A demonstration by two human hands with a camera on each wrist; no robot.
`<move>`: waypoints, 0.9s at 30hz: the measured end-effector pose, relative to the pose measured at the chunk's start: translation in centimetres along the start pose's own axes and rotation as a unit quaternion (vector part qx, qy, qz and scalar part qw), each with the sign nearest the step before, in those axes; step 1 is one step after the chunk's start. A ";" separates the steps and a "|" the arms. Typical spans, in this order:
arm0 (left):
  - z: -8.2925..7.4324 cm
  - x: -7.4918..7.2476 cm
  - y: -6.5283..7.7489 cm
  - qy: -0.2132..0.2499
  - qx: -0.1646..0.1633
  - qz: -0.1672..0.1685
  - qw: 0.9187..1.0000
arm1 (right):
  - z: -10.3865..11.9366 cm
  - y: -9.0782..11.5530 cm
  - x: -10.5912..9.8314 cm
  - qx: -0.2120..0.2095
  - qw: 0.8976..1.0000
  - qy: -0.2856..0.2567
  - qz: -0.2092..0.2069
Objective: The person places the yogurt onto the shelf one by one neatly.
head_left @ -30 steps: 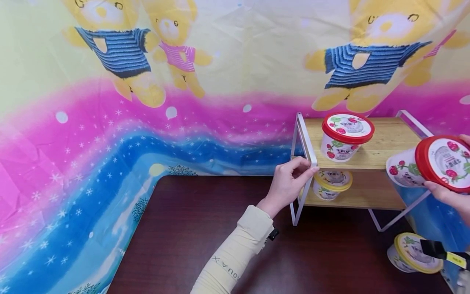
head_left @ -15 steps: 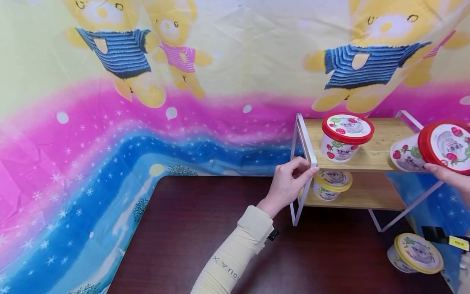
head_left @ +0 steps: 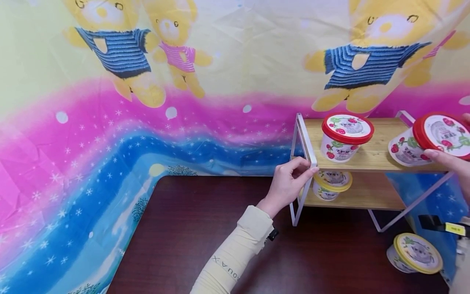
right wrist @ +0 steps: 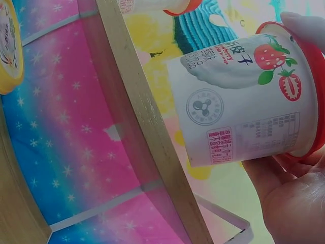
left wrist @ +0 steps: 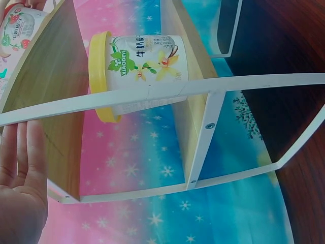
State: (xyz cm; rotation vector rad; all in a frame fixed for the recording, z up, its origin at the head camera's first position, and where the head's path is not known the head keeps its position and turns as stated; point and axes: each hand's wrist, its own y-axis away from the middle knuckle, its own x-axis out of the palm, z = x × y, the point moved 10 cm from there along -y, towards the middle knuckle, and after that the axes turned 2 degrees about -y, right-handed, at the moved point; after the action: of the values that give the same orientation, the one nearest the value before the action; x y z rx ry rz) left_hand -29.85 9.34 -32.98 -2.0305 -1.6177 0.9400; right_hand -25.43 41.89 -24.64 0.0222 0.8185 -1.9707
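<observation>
My left hand point(head_left: 286, 185) pinches the white metal side frame of a small two-tier wooden shelf rack point(head_left: 383, 141) at its front left top corner. In the left wrist view its fingers point(left wrist: 36, 157) lie against that bar. My right hand point(head_left: 451, 165), partly out of frame, grips a red-lidded strawberry tub point(head_left: 406, 149) by its lid. This tub is tilted and overlaps the right end of the top board in the head view; the right wrist view has its base close to the board edge point(right wrist: 152, 122). Another red-lidded tub point(head_left: 341, 149) stands upright on the top board's left.
A yellow-lidded tub point(head_left: 330, 192) stands on the lower board, at the left. One more yellow-lidded tub point(head_left: 402, 259) is on the dark wood table point(head_left: 205, 228), right of the rack. A bear-printed cloth point(head_left: 235, 122) hangs behind.
My right hand has raised the strawberry tub from in front of the rack's right side to the level of the top board. The left hand has stayed on the frame.
</observation>
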 end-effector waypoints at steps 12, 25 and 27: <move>-0.2 -0.1 0.0 -0.009 0.003 -0.003 1.000 | -0.4 -1.1 0.2 -0.033 0.999 -0.022 -0.008; -0.1 -0.1 -0.1 -0.004 -0.001 -0.002 1.000 | -0.6 -1.8 1.2 -0.032 0.998 0.036 0.048; 0.0 -0.1 -0.1 -0.003 -0.002 -0.001 1.000 | -0.6 -1.9 1.3 -0.029 0.997 0.044 0.053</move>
State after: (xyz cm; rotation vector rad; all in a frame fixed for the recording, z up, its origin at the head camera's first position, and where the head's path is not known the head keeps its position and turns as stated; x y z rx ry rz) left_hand -29.87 9.29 -32.89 -2.0303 -1.6254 0.9443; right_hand -27.78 41.83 -24.50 0.1182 0.9130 -1.8562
